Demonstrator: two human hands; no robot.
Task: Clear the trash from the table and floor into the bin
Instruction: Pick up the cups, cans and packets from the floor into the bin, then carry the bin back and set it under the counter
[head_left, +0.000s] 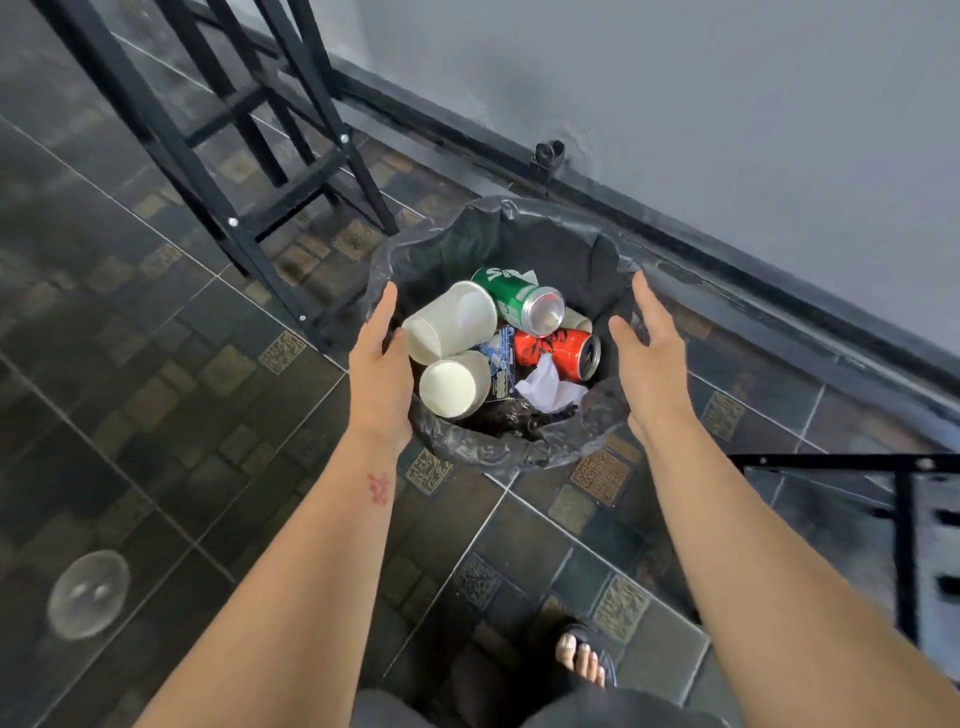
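Note:
A bin (519, 228) lined with a black bag stands on the tiled floor by the wall. Inside lie two white paper cups (449, 322), a green can (519, 301), an orange can (558, 348), a blue-and-white wrapper (500, 364) and crumpled white paper (548, 387). My left hand (382, 364) is over the bin's left rim, fingers straight, holding nothing. My right hand (649, 353) hovers over the right rim, fingers straight and spread, also empty. A clear plastic dome lid (88, 595) lies on the floor at the lower left.
Black metal table legs (218, 197) stand to the bin's left. Another black metal frame (904, 519) is at the right edge. A grey wall with a dark skirting runs behind the bin. My sandalled foot (584, 657) is on the tiles below.

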